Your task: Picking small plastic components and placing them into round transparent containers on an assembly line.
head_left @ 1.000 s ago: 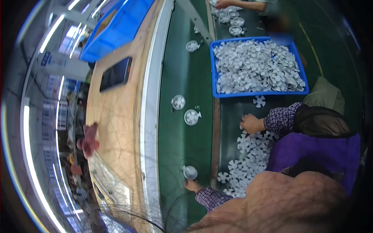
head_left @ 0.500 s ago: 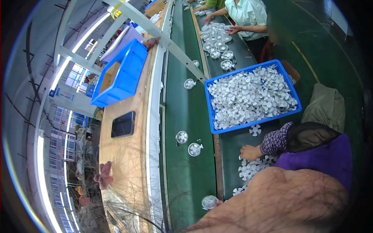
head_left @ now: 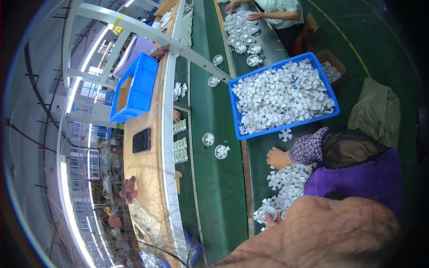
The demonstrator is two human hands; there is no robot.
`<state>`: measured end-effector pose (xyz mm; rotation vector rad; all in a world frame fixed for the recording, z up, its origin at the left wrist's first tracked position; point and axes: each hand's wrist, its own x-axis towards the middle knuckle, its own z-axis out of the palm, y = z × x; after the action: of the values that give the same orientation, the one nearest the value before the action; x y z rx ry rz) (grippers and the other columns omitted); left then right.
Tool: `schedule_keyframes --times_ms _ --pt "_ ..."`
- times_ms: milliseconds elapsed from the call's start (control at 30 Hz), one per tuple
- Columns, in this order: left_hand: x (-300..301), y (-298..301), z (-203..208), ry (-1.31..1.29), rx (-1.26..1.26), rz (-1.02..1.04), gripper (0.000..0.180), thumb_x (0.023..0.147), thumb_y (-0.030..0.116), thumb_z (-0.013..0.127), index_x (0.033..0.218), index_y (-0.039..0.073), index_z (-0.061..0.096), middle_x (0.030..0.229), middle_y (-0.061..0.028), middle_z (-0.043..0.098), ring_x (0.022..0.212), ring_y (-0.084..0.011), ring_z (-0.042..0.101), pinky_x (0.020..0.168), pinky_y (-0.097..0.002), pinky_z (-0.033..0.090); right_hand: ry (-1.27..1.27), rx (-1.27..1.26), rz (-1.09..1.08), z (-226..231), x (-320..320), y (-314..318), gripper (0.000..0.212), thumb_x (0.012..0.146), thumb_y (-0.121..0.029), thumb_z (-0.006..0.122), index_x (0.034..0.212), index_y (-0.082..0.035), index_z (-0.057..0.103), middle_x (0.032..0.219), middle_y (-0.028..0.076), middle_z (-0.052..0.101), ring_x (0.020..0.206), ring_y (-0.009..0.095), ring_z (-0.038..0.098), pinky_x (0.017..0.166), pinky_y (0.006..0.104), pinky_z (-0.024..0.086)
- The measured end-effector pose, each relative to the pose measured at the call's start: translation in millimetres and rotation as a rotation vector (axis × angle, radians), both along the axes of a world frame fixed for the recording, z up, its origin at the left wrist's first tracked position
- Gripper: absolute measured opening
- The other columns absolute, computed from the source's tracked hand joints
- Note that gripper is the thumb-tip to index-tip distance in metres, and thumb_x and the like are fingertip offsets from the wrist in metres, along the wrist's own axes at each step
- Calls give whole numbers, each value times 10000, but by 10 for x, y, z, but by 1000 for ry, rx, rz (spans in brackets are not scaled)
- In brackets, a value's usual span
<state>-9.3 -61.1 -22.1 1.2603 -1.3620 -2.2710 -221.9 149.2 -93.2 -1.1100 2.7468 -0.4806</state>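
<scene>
My left hand [head_left: 273, 219] holds a small fan head [head_left: 266, 214] with a round white guard at the near edge of the work surface. A skin-coloured shape in the foreground hides that forearm. Beyond it, my right hand [head_left: 279, 158], in a checked sleeve, is above loose white fan blades [head_left: 286, 181]. Its fingers are bent together; whatever they pinch, if anything, is too small to name. One single fan blade [head_left: 285, 135] lies between this hand and the blue bin [head_left: 286, 127], which is heaped with more blades.
Fan heads [head_left: 221, 152] sit spaced along the green belt [head_left: 216, 187]. Past it runs a wooden shelf [head_left: 147, 178] with a phone [head_left: 141, 140] and a blue crate [head_left: 149, 96]. A metal post [head_left: 178, 47] slants overhead. Across, a co-worker [head_left: 286, 18] handles several fans.
My left hand has brought the fan head from the belt's edge to beside the loose blades. My right hand is slightly farther up and left in view. The view itself has shifted.
</scene>
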Motion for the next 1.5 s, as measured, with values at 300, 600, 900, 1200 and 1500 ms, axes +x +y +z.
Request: schedule_keyframes --times_ms 300,600,900,1200,1500 --pt "-100 317 62 185 -8 34 470 856 0 540 1309 11 417 1208 -155 542 1048 -278 580 838 -471 522 -107 -498 111 899 115 3 301 627 -192 669 887 -50 622 818 162 553 820 354 538 701 458 428" --pt "-76 540 286 260 -57 -73 386 758 -59 471 1137 13 468 1033 -86 601 862 -157 622 731 -281 544 -131 -586 377 1216 792 -321 336 729 -99 671 1041 -11 582 961 125 550 924 310 526 807 391 431" --pt "-14 623 118 24 -396 -83 218 801 106 659 963 -28 601 905 -68 621 778 -126 576 694 -265 476 -102 -575 474 1085 962 -415 369 682 -74 676 1028 2 571 965 136 543 934 313 522 813 392 437" --pt "150 648 79 -75 -568 -119 227 783 103 688 944 -34 609 882 -84 641 775 -130 578 666 -266 469 -185 -491 561 945 1012 -404 369 709 -34 663 1061 -10 555 962 137 536 927 310 531 808 372 442" --pt "369 598 -27 106 -332 -137 222 822 47 652 1027 -26 611 935 -40 652 807 -97 588 719 -247 473 -934 -283 493 717 757 -447 466 794 -190 668 1200 -24 510 974 91 567 836 182 533 743 292 427"
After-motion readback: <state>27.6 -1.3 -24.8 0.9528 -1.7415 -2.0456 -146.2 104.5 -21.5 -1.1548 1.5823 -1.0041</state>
